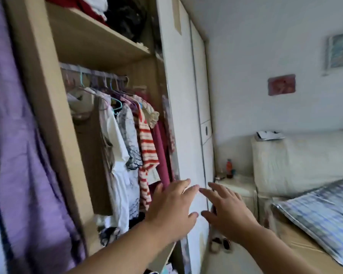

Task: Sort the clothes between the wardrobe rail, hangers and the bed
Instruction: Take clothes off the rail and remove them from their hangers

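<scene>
Left hand (pixel 170 206) and right hand (pixel 228 208) spread wide, empty, by the wardrobe door (pixel 184 115) edge. Rail (pixel 95 73) runs crosswise; clothes (pixel 127 145) hang long-axis straight down.

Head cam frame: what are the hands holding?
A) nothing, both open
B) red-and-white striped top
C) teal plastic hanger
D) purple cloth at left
A: the left hand and right hand both reach out with fingers spread and empty in front of the white sliding wardrobe door. The red-and-white striped knit top hangs from the metal wardrobe rail.
</scene>
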